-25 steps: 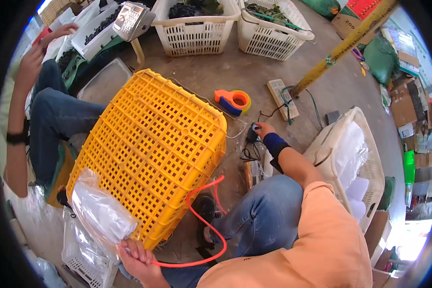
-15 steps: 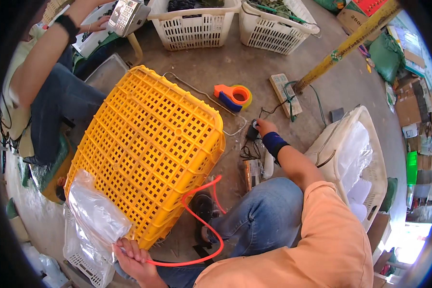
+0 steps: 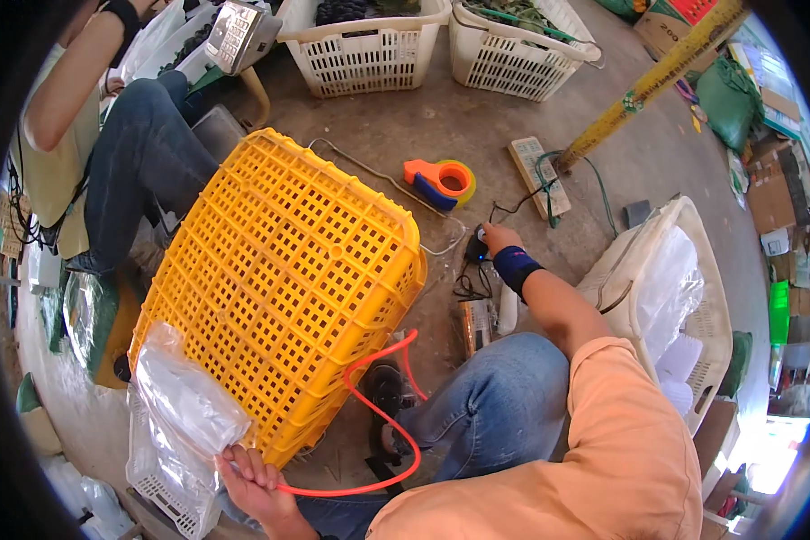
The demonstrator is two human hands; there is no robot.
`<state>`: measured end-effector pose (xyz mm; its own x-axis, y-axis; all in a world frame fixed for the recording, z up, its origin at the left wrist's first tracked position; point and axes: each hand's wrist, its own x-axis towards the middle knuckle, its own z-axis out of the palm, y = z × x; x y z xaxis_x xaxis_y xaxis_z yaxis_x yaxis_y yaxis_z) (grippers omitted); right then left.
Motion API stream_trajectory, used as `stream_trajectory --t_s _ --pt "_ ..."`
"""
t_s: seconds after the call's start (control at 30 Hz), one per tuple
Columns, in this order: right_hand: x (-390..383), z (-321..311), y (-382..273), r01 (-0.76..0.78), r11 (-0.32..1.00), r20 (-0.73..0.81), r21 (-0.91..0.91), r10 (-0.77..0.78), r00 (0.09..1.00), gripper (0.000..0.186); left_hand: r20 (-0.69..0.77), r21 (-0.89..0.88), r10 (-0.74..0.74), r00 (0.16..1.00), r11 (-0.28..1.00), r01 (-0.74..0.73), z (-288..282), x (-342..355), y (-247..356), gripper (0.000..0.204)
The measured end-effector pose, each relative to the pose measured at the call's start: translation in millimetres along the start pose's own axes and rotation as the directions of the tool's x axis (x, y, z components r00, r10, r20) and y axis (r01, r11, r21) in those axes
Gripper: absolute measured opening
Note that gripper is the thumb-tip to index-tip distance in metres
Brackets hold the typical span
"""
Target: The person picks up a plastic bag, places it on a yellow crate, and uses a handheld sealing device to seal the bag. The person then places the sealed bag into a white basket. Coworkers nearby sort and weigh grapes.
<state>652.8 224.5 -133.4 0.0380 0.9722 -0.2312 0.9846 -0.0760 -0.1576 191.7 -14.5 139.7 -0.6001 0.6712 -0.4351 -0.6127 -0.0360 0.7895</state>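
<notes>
At the lower left, my left hand (image 3: 254,479) is closed around the gathered mouth of a clear plastic bag (image 3: 187,396) together with the end of a red tube (image 3: 394,423). The bag lies against the near left corner of an upturned yellow plastic crate (image 3: 283,261); what is inside the bag I cannot make out. My right hand (image 3: 502,241) reaches down to the floor, its fingers on a small black box (image 3: 477,246) with a blue light. Black cable (image 3: 471,284) lies bunched just below that box. The tube's far end drops out of sight behind the crate.
An orange and blue tape dispenser (image 3: 441,184) lies beyond the crate. A power strip (image 3: 540,180) sits by a yellow pole (image 3: 648,88). To the right stands a white crate (image 3: 715,360) holding plastic bags. Another person (image 3: 121,166) sits at the upper left.
A blue light now shows on the black box under my right hand. The other person has shifted, their raised arm and knee in new places. My left hand still grips the bag and tube.
</notes>
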Motion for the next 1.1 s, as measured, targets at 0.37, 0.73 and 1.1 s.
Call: stream_trajectory --t_s 0.37,0.73,1.1 --pt "4.4 -14.6 4.7 -0.192 0.981 0.105 -0.002 0.191 0.976 0.037 -0.198 -0.044 -0.148 0.969 0.989 0.143 -0.9 -4.7 5.1 0.022" --pt "-87.9 -232.1 -108.9 0.108 0.759 -0.020 0.641 -0.125 0.992 0.021 0.068 -0.132 -0.149 0.987 0.979 0.157 -11.9 -12.0 14.9 0.019" --pt "-234.7 -278.0 -303.7 0.487 0.675 0.205 0.553 -0.678 0.706 0.022 0.170 -0.172 -0.193 0.966 0.960 0.222 -18.3 -10.4 21.5 0.019"
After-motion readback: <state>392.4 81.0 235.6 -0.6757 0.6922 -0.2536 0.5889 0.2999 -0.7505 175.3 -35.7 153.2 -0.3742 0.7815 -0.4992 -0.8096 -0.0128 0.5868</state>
